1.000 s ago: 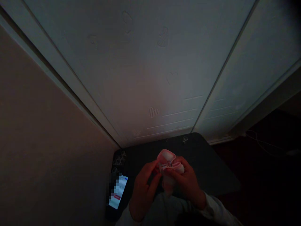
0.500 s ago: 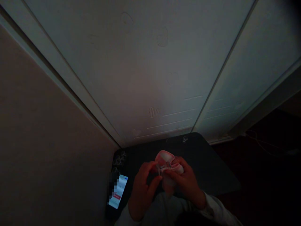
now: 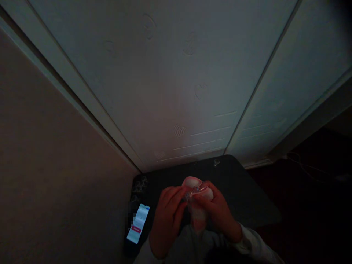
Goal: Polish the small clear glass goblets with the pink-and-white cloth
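Note:
A soft pink-and-white piece shaped like a fabric bow (image 3: 192, 181) is held up over the dark table, with a tail hanging below it. My right hand (image 3: 220, 211) grips its right side, the thumb pressed on the front. My left hand (image 3: 170, 212) is closed at the left edge, fingertips together around a small clear piece (image 3: 187, 195) beside the bow. Small shiny bits show along the bow's middle fold. Dim light and my fingers hide the exact grip.
A lit phone (image 3: 138, 223) lies at the left of the dark table (image 3: 247, 198). Behind it is a clear crumpled item (image 3: 140, 184), and a small clear object (image 3: 216, 162) sits near the back edge. Pale panels (image 3: 165, 91) rise behind; a brown wall (image 3: 55, 165) stands left.
My left fingers have folded over closer to the bow's left edge, covering the gap between thumb and forefinger. The bow has tilted slightly; my right hand stays nearly in place.

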{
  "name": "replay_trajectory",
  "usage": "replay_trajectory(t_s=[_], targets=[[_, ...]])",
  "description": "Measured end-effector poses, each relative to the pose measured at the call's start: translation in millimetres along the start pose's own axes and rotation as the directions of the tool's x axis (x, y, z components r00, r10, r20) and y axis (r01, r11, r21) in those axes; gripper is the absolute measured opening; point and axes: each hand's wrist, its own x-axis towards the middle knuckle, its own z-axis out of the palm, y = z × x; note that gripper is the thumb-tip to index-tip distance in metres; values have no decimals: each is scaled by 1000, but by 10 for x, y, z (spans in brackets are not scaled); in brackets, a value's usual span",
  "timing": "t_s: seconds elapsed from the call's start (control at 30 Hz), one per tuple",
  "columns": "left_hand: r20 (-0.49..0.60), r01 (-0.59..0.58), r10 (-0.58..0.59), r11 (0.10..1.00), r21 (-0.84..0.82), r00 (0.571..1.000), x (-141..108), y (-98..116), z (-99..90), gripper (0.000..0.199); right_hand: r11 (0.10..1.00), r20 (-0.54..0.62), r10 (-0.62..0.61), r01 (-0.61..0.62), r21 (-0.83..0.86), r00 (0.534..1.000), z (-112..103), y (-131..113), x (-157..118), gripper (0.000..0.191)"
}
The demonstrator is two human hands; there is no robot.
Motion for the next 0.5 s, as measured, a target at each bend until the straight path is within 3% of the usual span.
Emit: replay_trajectory(t_s=[0.5], targets=[[42,237,-234,967,-95,971,-5,63,-42,30,990,47,-76,81,-116,996,30,-86,-31,26]])
